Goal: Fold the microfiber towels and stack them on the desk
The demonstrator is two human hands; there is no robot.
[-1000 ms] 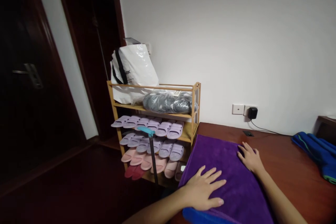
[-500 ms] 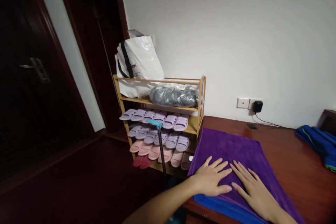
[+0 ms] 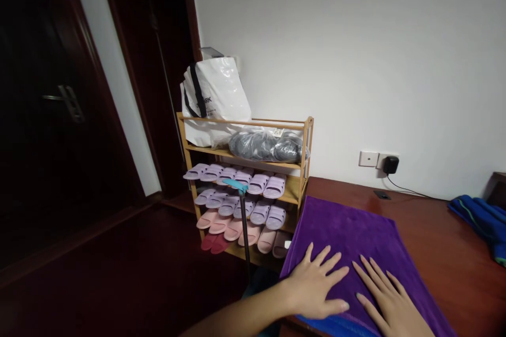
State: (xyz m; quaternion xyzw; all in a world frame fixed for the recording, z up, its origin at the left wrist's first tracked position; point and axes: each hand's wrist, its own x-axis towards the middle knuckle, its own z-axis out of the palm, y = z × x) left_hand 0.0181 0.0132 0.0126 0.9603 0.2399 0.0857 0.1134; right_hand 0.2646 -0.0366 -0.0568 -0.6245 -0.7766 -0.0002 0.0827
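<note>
A purple cloth (image 3: 351,226) is spread at the left end of the reddish-brown table, with a blue cloth (image 3: 336,325) showing from under its near edge. My left hand (image 3: 314,284) lies on the purple cloth near its left side, fingers spread. To the right of it, my right hand (image 3: 389,300) rests on the same cloth with its fingers apart and is partly cut off by the bottom of the view. Neither hand holds anything, and a strip of cloth separates them.
Left of the table (image 3: 435,231) stands a wooden rack (image 3: 306,152) with slippers (image 3: 259,183), a white bag (image 3: 221,89) and wrapped grey items (image 3: 269,145). A pole with a blue top (image 3: 236,185) stands before it. Blue fabric (image 3: 476,216) lies far right, near a black plug (image 3: 390,165).
Both hands have slid toward the near edge of the purple cloth, and the gap between them is wider. The view has shifted slightly, with the rack and door now a little further right.
</note>
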